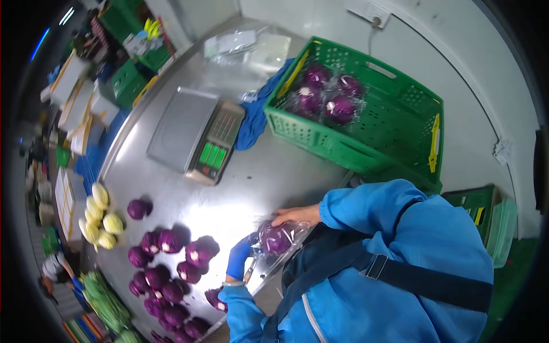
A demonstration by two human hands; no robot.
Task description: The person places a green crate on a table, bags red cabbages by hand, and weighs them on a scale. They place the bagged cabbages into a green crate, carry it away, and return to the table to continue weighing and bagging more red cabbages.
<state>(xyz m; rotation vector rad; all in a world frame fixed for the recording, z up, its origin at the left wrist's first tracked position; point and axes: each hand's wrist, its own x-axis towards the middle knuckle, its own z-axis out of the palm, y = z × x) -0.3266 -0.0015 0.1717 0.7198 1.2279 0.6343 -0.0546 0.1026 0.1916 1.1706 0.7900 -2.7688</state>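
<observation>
A red cabbage (275, 239) in a clear plastic bag is between my two hands at the table's near edge. My left hand (241, 257), in a blue glove, has its fingers against the bag's left side. My bare right hand (296, 215) grips the bag from above, its fingers over the top of the cabbage. Below the gloved hand lies what looks like a small knife (249, 271), partly hidden. Another red cabbage (216, 299) rests beside my left sleeve.
Several unbagged red cabbages (171, 291) lie on the metal table (251, 177), with pale yellow-white vegetables (98, 220) beyond. A scale (197, 134) stands near a blue cloth (260, 111). The green crate (343, 140) holds several bagged cabbages. Another person (56, 267) is at far left.
</observation>
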